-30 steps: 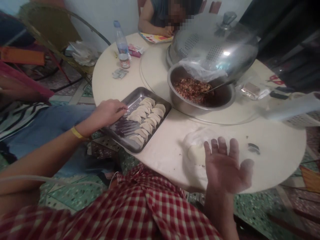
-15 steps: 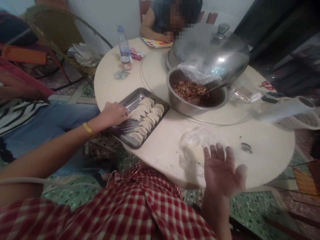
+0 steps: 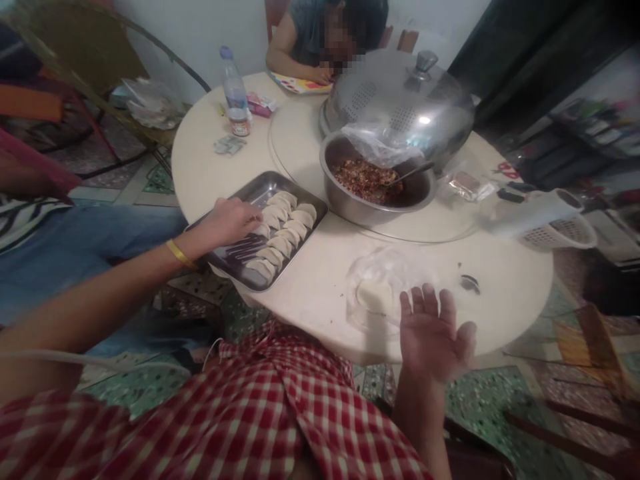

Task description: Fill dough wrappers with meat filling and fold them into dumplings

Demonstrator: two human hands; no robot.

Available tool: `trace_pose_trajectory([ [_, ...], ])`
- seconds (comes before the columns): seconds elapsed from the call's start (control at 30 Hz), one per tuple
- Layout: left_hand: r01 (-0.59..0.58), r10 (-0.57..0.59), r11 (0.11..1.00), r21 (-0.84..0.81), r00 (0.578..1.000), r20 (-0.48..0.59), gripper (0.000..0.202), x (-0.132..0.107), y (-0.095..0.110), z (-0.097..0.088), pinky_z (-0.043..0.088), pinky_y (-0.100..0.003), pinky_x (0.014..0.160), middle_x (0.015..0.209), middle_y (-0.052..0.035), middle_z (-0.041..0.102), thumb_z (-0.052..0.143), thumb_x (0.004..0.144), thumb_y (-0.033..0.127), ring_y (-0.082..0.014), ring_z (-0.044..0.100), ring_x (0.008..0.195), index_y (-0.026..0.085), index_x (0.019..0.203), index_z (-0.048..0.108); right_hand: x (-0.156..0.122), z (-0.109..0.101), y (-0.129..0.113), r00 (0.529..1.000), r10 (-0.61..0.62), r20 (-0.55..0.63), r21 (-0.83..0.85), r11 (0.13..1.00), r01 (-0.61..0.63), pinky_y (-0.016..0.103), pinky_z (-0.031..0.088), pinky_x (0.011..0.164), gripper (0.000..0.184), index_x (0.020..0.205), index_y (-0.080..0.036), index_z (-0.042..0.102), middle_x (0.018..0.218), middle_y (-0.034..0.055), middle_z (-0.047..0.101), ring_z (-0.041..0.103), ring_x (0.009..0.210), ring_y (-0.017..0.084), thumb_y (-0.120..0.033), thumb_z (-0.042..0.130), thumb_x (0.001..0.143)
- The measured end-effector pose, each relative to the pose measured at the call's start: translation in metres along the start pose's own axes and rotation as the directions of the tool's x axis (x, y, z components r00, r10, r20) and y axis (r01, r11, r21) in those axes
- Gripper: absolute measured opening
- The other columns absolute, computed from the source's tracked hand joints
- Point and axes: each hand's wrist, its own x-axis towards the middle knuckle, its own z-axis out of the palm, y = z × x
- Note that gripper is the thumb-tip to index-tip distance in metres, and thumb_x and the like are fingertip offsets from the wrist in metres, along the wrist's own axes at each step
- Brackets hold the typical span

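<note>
My left hand [image 3: 230, 221] reaches over a metal tray [image 3: 257, 192], its fingers pinched at the near end of a row of dumplings. They close on the edge of a dumpling [image 3: 263, 231], which the hand partly hides. Another row of dumplings [image 3: 284, 239] lies alongside it in the tray. Palm up and fingers spread, my right hand [image 3: 433, 340] is at the table's front edge with nothing in it. Beside its fingertips, a round, pale piece of dough [image 3: 374, 295] rests on a clear plastic sheet [image 3: 390, 262].
Behind the tray stands a metal bowl [image 3: 350, 208] of minced filling with a spoon [image 3: 413, 172]. A large domed lid [image 3: 400, 100], a bottle [image 3: 233, 83], a jar [image 3: 239, 127] and a white basket [image 3: 563, 233] are also on the table [image 3: 310, 293]. A person [image 3: 300, 47] sits across.
The view has shifted, so everything on the table appears a little further left. My left hand stays pinched at the row's end; my right hand stays open, palm up.
</note>
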Motion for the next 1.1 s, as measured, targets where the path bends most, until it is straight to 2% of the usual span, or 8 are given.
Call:
trace_pose_trajectory([
  [0.13, -0.052, 0.049, 0.998, -0.036, 0.995, -0.082, 0.037, -0.018, 0.032, -0.023, 0.040, -0.044, 0.089, 0.112, -0.0119, 0.071, 0.041, 0.100, 0.034, -0.0288, 0.059, 0.104, 0.015, 0.115, 0.070, 0.001, -0.001, 0.004, 0.995, -0.084, -0.051, -0.036, 0.996, 0.082, 0.041, 0.052, 0.093, 0.037, 0.100, -0.030, 0.077, 0.103, 0.0006, 0.076, 0.070, 0.099, 0.018, -0.056, 0.053, 0.088],
  [0.23, -0.294, 0.249, 0.945, -0.145, 0.932, -0.265, 0.041, -0.034, 0.087, -0.026, 0.042, -0.043, 0.091, 0.106, -0.0110, 0.072, 0.040, 0.102, 0.041, -0.0269, 0.060, 0.101, 0.015, 0.109, 0.071, 0.003, -0.005, 0.011, 0.972, -0.211, -0.105, -0.155, 0.969, 0.194, 0.038, 0.054, 0.086, 0.022, 0.094, -0.027, 0.075, 0.093, 0.0006, 0.075, 0.069, 0.088, 0.016, -0.042, 0.063, 0.082],
  [0.3, -0.482, 0.409, 0.847, -0.224, 0.860, -0.304, 0.041, -0.040, 0.130, -0.017, 0.044, -0.040, 0.086, 0.100, -0.0094, 0.073, 0.037, 0.103, 0.040, -0.0255, 0.062, 0.095, 0.017, 0.105, 0.071, 0.005, -0.011, 0.015, 0.953, -0.278, -0.119, -0.258, 0.936, 0.241, 0.036, 0.054, 0.086, 0.019, 0.095, -0.027, 0.074, 0.092, 0.0006, 0.074, 0.069, 0.087, 0.016, -0.035, 0.066, 0.080],
  [0.37, -0.550, 0.487, 0.784, -0.289, 0.833, -0.262, 0.038, -0.040, 0.171, 0.001, 0.045, -0.040, 0.084, 0.100, -0.0080, 0.073, 0.038, 0.103, 0.038, -0.0248, 0.063, 0.094, 0.020, 0.106, 0.072, 0.005, -0.019, 0.017, 0.934, -0.341, -0.103, -0.406, 0.872, 0.274, 0.037, 0.054, 0.088, 0.019, 0.098, -0.025, 0.073, 0.095, 0.0022, 0.073, 0.068, 0.089, 0.016, -0.034, 0.067, 0.083],
  [0.5, -0.469, 0.447, 0.830, -0.301, 0.883, -0.143, 0.032, -0.016, 0.225, 0.035, 0.046, -0.040, 0.084, 0.103, -0.0118, 0.071, 0.046, 0.099, 0.030, -0.0271, 0.062, 0.096, 0.017, 0.113, 0.071, 0.002, -0.036, 0.017, 0.923, -0.382, 0.045, -0.658, 0.684, 0.315, 0.040, 0.054, 0.091, 0.020, 0.098, -0.023, 0.074, 0.100, 0.0059, 0.073, 0.067, 0.096, 0.019, -0.037, 0.064, 0.087],
  [0.7, -0.480, 0.465, 0.844, -0.239, 0.877, -0.119, 0.028, 0.022, 0.254, 0.050, 0.046, -0.040, 0.083, 0.096, -0.0110, 0.067, 0.047, 0.097, 0.027, -0.0260, 0.058, 0.091, 0.018, 0.107, 0.071, 0.010, -0.049, 0.025, 0.886, -0.357, 0.295, -0.836, 0.353, 0.421, 0.044, 0.051, 0.092, 0.024, 0.099, -0.024, 0.075, 0.098, 0.0103, 0.070, 0.061, 0.098, 0.024, -0.034, 0.055, 0.093],
  [0.97, -0.494, 0.489, 0.846, -0.201, 0.869, -0.076, 0.030, 0.027, 0.258, 0.054, 0.044, -0.042, 0.082, 0.095, -0.0121, 0.065, 0.045, 0.099, 0.029, -0.0279, 0.055, 0.092, 0.018, 0.110, 0.071, 0.014, -0.054, 0.034, 0.898, -0.286, 0.334, -0.853, 0.313, 0.417, 0.045, 0.049, 0.093, 0.026, 0.105, -0.023, 0.074, 0.099, 0.0107, 0.069, 0.058, 0.097, 0.025, -0.028, 0.051, 0.094],
  [1.1, -0.506, 0.492, 0.837, -0.205, 0.862, -0.120, 0.029, 0.024, 0.257, 0.052, 0.044, -0.041, 0.080, 0.095, -0.0109, 0.065, 0.045, 0.100, 0.029, -0.0272, 0.054, 0.091, 0.019, 0.104, 0.071, 0.014, -0.054, 0.033, 0.908, -0.254, 0.334, -0.860, 0.312, 0.404, 0.046, 0.049, 0.093, 0.026, 0.105, -0.023, 0.074, 0.100, 0.0108, 0.070, 0.058, 0.098, 0.025, -0.028, 0.051, 0.094],
])
